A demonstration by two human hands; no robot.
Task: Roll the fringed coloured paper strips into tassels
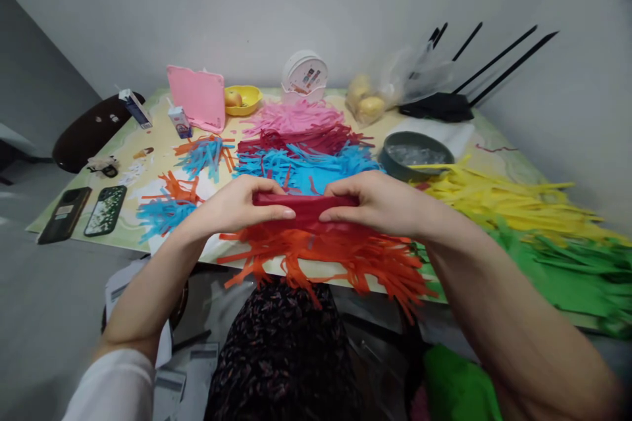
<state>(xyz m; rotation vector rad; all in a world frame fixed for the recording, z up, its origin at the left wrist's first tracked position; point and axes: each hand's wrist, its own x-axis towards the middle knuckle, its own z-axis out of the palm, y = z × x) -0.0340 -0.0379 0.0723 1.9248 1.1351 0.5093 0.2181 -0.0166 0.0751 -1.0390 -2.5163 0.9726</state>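
Dark red tissue paper point(307, 212) is stretched between my two hands near the table's front edge. My left hand point(244, 204) pinches its left end, thumb on top. At the other end my right hand point(372, 202) has thumb and fingers closed on the same paper. Just below it, orange fringed paper point(320, 248) spreads out, its strips hanging over the edge. Whether the red and orange pieces are joined, I cannot tell. Right behind my hands lies blue fringed paper point(309, 164), then a dark red fringed stack point(316, 139) and a pink fringed stack point(299, 117).
Yellow point(508, 197) and green fringed paper point(567, 273) lie on the right, beside a dark green bowl point(415, 152). Blue-orange tassels point(168, 210) and two phones point(105, 210) are on the left. Behind stand a pink tablet case point(198, 97), a yellow bowl point(251, 99) and a black router point(437, 107).
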